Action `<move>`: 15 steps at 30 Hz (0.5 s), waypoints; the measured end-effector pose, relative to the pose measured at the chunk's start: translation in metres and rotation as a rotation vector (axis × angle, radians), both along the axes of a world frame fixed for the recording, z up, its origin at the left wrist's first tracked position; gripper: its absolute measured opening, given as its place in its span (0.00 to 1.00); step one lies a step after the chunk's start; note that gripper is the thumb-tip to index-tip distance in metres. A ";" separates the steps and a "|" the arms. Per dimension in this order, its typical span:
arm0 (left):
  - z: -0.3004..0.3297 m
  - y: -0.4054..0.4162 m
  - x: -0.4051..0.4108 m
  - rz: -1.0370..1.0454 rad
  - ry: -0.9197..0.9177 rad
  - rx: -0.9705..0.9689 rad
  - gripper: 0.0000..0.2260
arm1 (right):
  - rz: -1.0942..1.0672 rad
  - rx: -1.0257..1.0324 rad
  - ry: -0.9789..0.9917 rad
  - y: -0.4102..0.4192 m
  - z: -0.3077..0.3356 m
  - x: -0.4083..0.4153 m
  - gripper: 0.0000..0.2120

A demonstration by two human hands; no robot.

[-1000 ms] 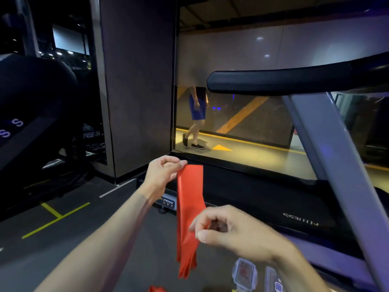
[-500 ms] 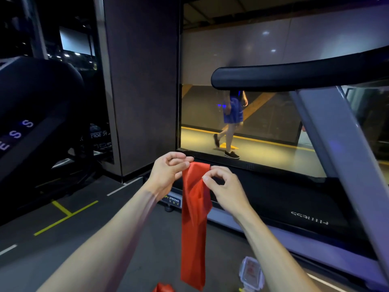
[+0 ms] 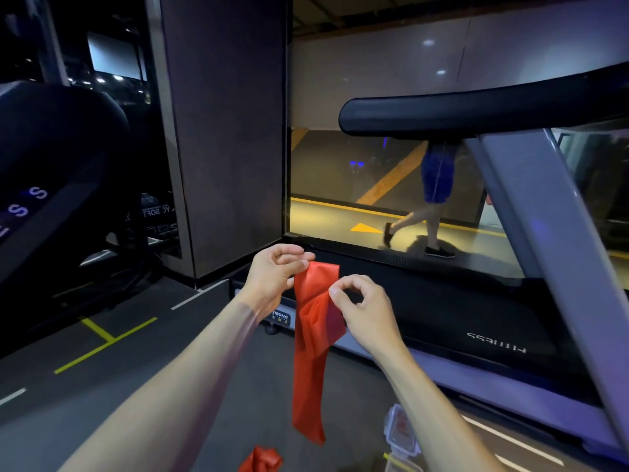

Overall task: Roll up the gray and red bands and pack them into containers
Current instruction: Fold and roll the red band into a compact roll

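Red band: thin, glossy, creased strip, hanging slack.
Left hand: pinches its top corner.
Right hand: pinches its right edge.

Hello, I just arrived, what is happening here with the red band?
A person is holding a red band up in front of a treadmill. The left hand pinches its top corner, and the right hand pinches its edge a little lower. The band hangs down loose and is not yet rolled. Another red band lies crumpled below, and a clear container waits near the right forearm. No gray band is in view.
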State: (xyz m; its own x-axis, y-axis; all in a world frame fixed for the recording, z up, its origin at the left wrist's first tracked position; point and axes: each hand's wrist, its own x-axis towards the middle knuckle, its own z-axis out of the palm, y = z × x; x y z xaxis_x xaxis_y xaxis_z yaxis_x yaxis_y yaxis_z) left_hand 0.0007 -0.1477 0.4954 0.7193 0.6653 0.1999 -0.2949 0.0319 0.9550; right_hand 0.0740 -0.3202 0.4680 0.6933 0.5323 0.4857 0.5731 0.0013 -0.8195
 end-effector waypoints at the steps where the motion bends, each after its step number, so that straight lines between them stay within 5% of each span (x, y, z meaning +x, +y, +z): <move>1: 0.000 0.000 0.000 0.003 0.009 0.008 0.09 | 0.001 -0.007 -0.003 0.000 -0.001 0.001 0.07; 15: -0.006 -0.009 0.003 -0.001 0.050 0.097 0.09 | 0.082 0.037 0.083 -0.001 -0.005 -0.005 0.07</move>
State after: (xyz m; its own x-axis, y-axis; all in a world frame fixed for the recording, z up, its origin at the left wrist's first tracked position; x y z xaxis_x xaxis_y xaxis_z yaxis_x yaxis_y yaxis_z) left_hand 0.0034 -0.1562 0.4894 0.7310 0.6436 0.2268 -0.2467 -0.0607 0.9672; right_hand 0.0690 -0.3215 0.4631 0.6868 0.5717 0.4489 0.4999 0.0768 -0.8627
